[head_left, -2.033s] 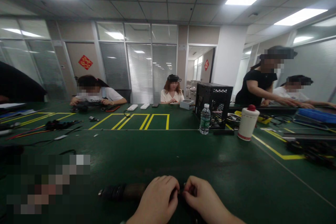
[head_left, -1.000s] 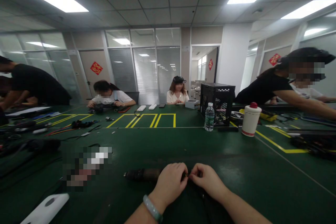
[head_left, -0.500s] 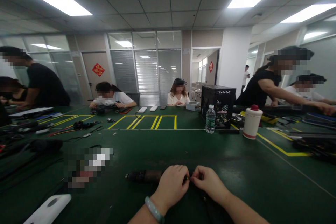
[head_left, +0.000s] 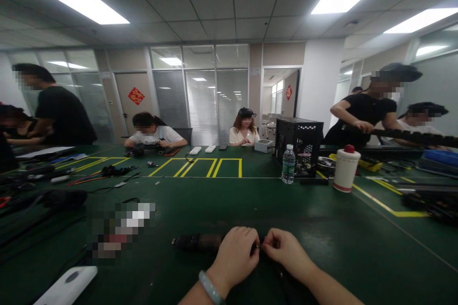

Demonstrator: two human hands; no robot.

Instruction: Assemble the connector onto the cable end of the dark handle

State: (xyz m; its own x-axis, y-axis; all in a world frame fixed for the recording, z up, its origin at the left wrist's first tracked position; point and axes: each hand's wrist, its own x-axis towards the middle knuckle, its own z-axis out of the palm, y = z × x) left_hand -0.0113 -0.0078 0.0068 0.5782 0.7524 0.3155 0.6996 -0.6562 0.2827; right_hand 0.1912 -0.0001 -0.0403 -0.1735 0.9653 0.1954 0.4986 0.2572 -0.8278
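A long green workbench [head_left: 324, 243] crosses the view, marked with yellow tape lines [head_left: 388, 205]. At its far side stand a black mesh crate [head_left: 296, 145], a water bottle [head_left: 288, 164] and a white jar [head_left: 345, 170] with a red cap. At far right, a co-worker [head_left: 363, 114] holds a long black cable [head_left: 418, 137] up off the bench. Tangled wires [head_left: 114, 170] lie toward the far left, and a white case [head_left: 66, 287] lies at the near left edge.

At the near edge, the person's left hand [head_left: 238, 256] and right hand [head_left: 286, 250] meet, with a pale band [head_left: 209, 287] on the left wrist. A thick dark cable [head_left: 198, 243] lies on the bench to the left of the hands, its long axis running almost level across the view. Its end goes under the left hand, so that hand is the nearer one. The left fingers [head_left: 250, 240] curl closed over that end. The right fingertips [head_left: 266, 244] pinch inward against a tiny metal bit [head_left: 257, 246] between the hands. A dark lead [head_left: 288, 279] seems to run from beneath them toward the near edge.
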